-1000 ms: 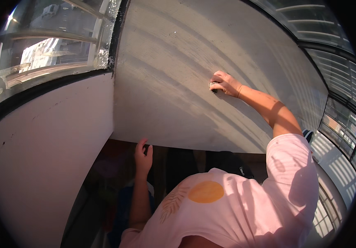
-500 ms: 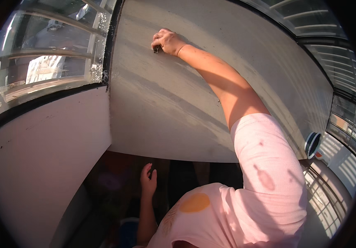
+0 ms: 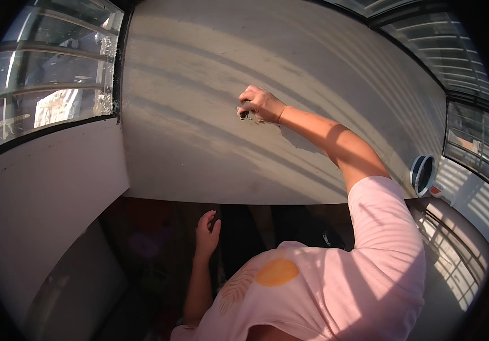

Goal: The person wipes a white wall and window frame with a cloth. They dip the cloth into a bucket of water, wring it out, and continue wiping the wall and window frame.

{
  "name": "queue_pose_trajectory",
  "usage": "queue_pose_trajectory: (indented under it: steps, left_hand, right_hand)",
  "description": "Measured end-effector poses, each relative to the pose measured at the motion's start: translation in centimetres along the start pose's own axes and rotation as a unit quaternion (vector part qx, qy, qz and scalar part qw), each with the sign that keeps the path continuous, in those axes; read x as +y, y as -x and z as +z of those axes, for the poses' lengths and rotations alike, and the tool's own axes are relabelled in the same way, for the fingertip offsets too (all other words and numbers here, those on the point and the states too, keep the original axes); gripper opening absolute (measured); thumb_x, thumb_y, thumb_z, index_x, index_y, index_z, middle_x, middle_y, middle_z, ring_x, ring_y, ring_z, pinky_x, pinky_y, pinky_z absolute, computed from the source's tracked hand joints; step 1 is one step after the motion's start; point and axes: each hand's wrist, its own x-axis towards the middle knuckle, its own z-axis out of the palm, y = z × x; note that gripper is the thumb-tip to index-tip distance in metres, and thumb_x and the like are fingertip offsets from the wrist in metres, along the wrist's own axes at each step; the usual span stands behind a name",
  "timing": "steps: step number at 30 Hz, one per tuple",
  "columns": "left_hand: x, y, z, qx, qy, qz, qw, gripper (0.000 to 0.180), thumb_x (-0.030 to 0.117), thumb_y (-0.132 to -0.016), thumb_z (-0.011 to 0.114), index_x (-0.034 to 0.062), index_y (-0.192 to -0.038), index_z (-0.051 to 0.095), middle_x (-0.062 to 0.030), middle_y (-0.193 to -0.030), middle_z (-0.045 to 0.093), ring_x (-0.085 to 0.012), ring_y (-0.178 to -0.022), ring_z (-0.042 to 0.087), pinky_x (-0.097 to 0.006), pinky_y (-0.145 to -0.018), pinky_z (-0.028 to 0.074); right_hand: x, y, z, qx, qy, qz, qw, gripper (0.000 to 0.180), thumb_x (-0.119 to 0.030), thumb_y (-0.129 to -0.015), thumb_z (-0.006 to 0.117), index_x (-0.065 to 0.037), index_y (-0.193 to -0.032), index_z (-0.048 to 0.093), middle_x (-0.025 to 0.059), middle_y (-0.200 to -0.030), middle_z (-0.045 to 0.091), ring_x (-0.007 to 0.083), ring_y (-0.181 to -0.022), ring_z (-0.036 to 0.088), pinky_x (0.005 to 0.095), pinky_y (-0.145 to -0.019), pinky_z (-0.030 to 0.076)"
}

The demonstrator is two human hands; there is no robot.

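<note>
I see my right hand (image 3: pixel 261 104) clamped on a small dark tool (image 3: pixel 244 114), which peeks out below its fingers, pressed against the grey wall (image 3: pixel 199 85); my left hand (image 3: pixel 207 230) hangs loosely open below.

No labels, signs or screens in view; only package: a round blue-rimmed white tub (image 3: pixel 424 175), far right beside the grey wall panel (image 3: pixel 199 113).

My shirt (image 3: pixel 335 284) is pale pink with an orange disc and a faint leaf print. The board (image 3: pixel 199 113) is grey, striped by slanted shadow bands. The small thing (image 3: pixel 244 115) in my right hand (image 3: pixel 261 104) is dark.
</note>
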Motion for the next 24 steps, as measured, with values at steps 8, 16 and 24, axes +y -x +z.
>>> queue_pose_trajectory:
  steps: [8,16,24]
  left_hand:
    - [-1.7,4.2,3.8,0.025,-0.011,-0.027,0.999,0.032,0.011,-0.086,0.057,0.0046,-0.117,0.053,-0.0121,-0.117,0.053,-0.0228,-0.108,0.052,-0.034,-0.092,0.041]
    - [-1.2,5.2,6.6,-0.011,-0.034,-0.02,0.999,0.031,0.01,-0.085,0.057,0.0047,-0.116,0.054,-0.0113,-0.116,0.054,-0.0226,-0.107,0.053,-0.034,-0.091,0.042]
    - [-0.6,4.4,7.4,-0.04,-0.061,0.003,0.997,0.031,0.009,-0.085,0.058,0.0044,-0.115,0.054,-0.0118,-0.114,0.055,-0.0233,-0.106,0.054,-0.034,-0.09,0.042]
  right_hand:
    - [1.5,3.0,2.0,-0.067,-0.004,-0.153,0.986,0.006,-0.014,-0.07,0.059,-0.019,-0.07,0.062,-0.0033,-0.095,0.058,0.0203,-0.098,0.051,0.0317,-0.08,0.046]
    - [1.0,23.4,-7.1,-0.075,0.045,0.056,0.995,0.013,-0.006,-0.063,0.061,-0.016,-0.071,0.063,-0.0021,-0.095,0.057,0.0209,-0.094,0.051,0.0323,-0.082,0.047]
    - [-2.9,31.4,-8.7,0.012,0.058,0.214,0.975,0.013,-0.002,-0.066,0.058,-0.015,-0.069,0.062,-0.0015,-0.09,0.058,0.0209,-0.088,0.053,0.0314,-0.073,0.047]
